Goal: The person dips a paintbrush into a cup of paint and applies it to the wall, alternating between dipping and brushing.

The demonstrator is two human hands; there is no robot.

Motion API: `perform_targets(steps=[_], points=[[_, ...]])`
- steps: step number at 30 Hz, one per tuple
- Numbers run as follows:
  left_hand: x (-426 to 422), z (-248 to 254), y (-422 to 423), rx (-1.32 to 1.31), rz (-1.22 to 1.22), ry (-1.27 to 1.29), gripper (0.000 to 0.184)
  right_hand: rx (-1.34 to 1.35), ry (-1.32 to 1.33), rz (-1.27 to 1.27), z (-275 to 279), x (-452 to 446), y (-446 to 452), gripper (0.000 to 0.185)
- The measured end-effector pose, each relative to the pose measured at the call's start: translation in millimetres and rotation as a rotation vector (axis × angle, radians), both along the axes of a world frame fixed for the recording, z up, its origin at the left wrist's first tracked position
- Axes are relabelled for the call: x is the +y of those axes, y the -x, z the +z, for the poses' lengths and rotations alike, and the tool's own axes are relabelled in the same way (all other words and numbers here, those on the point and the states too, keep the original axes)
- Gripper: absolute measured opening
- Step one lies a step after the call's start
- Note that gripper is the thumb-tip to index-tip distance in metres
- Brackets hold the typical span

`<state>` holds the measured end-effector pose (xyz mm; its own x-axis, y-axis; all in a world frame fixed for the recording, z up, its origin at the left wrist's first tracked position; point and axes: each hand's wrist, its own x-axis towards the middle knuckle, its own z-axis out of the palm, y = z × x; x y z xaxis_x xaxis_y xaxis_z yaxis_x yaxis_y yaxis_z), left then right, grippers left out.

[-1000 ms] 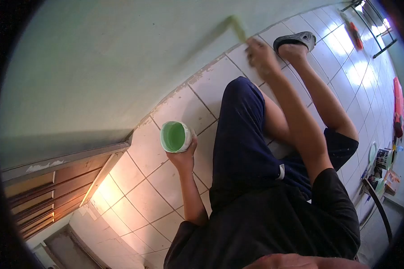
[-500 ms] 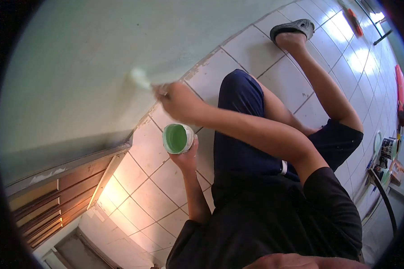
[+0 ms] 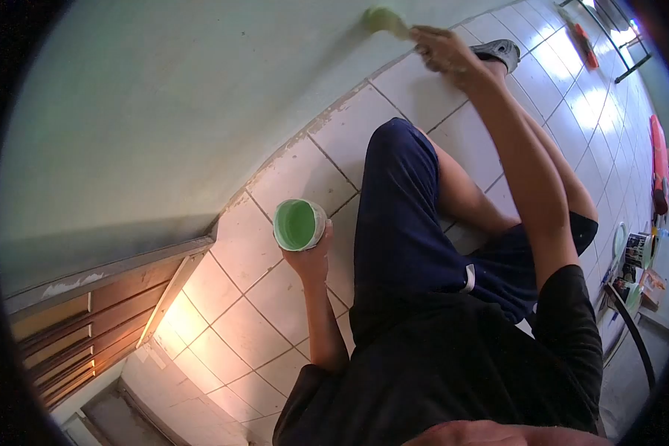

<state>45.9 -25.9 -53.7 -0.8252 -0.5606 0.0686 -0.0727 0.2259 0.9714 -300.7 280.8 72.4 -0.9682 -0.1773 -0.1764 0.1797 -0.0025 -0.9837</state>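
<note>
My left hand point(image 3: 310, 262) is closed around a small round tub point(image 3: 320, 224) with green paint point(image 3: 299, 225) inside, its mouth turned toward the camera. Stretched out toward the top of the view, my right hand point(image 3: 447, 58) grips a paintbrush point(image 3: 386, 22) by its handle. The pale green bristles are at the wall point(image 3: 171, 97), somewhat blurred; I cannot tell how firmly they press on it.
White floor tiles point(image 3: 256, 320) meet the wall along a chipped, paint-worn edge. A slatted wooden panel point(image 3: 119, 316) stands at lower left. My bent leg, in dark shorts point(image 3: 398, 193), lies between my arms. Several items, with a red object point(image 3: 658, 160), lie at far right.
My right hand has swung up and to the right with the paintbrush, from above the tub to beside my shoe. My left hand and the tub have barely shifted.
</note>
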Motion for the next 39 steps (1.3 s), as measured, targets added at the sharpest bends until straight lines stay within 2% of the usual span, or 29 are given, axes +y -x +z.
perform_targets(steps=[1, 2, 3, 6, 7, 10, 11, 12, 13, 14, 16, 19, 21, 22, 23, 24, 26, 27, 29, 31, 32, 33, 34, 35, 37, 39], points=[[0, -1, 2, 0.021, -0.005, -0.038, 0.07, 0.165, 0.138, 0.097, -28, 35, 25, 0.047], [1, 3, 4, 0.025, -0.009, -0.034, 0.07, -0.014, 0.124, -0.016, -5, 45, 26, 0.039], [4, 9, 5, 0.026, -0.025, -0.06, 0.07, -0.01, 0.127, -0.019, 4, 47, 15, 0.039], [8, 6, 7, 0.032, -0.019, -0.106, 0.066, 0.777, -0.192, -0.276, 21, 43, -48, 0.011], [9, 4, 8, 0.035, 0.001, -0.131, 0.062, 0.777, -0.19, -0.281, -13, 71, -33, 0.011], [15, 11, 8, 0.014, 0.032, -0.051, 0.062, 0.208, 0.234, -0.337, -103, 34, 134, 0.016], [20, 17, 8, 0.012, 0.021, -0.048, 0.062, 0.017, 0.374, -0.353, -134, 56, 154, 0.021], [25, 26, 10, 0.043, 0.011, -0.216, 0.063, 0.051, -0.01, -0.523, -111, 8, 123, 0.019], [29, 30, 13, 0.074, 0.001, -0.387, 0.064, -0.024, 0.227, -0.523, -73, -30, 69, 0.023], [28, 26, 15, 0.07, -0.01, -0.389, 0.064, -0.024, 0.177, -0.57, -65, -57, 44, 0.02], [21, 16, 17, -0.058, -0.021, -0.089, 0.077, -0.058, 0.261, -0.375, -49, -78, -11, 0.029], [29, 26, 25, -0.019, 0.008, 0.026, 0.067, -0.19, 0.279, 0.054, -38, -43, -51, 0.05], [23, 24, 25, -0.023, -0.015, 0.056, 0.067, -0.196, 0.157, -0.118, -28, -18, -46, 0.046], [22, 22, 23, -0.036, -0.037, 0.084, 0.067, -0.19, 0.16, -0.279, -25, -7, -30, 0.031], [22, 21, 21, -0.038, -0.035, 0.083, 0.067, -0.153, 0.191, -0.373, -33, 9, -2, 0.021], [22, 22, 18, -0.032, -0.024, 0.04, 0.067, -0.068, 0.373, -0.458, -43, 20, 24, 0.018], [21, 17, 18, -0.014, -0.012, -0.002, 0.067, -0.02, 0.395, -0.418, -37, 14, 40, 0.019], [18, 9, 15, -0.008, -0.017, 0.019, 0.072, 0.022, 0.417, -0.375, -32, 2, 45, 0.02], [15, -4, 14, -0.002, -0.016, 0.04, 0.077, -0.077, 0.109, -0.49, -7, -73, 13, 0.021], [13, -13, 10, 0.019, -0.033, 0.018, 0.079, 0.054, 0.037, -0.485, -21, -140, -29, 0.026], [14, -16, 8, 0.018, -0.035, 0.018, 0.079, 0.057, -0.172, -0.442, -6, -163, -61, 0.034], [16, -18, 8, 0.027, -0.015, -0.003, 0.079, 0.045, -0.166, -0.349, 7, -179, -90, 0.041], [19, -19, 7, 0.036, 0.004, -0.024, 0.079, 0.091, -0.133, -0.238, -3, -197, -108, 0.043], [20, -19, 5, 0.033, -0.003, -0.022, 0.079, 0.034, -0.146, -0.149, 8, -212, -131, 0.041], [22, -19, 2, 0.035, 0.028, 0.011, 0.079, 0.129, -0.161, 0.137, 16, -231, -166, 0.035], [22, -21, -4, 0.088, 0.068, 0.047, 0.077, 0.232, -0.065, 0.256, 13, -259, -199, 0.031]])
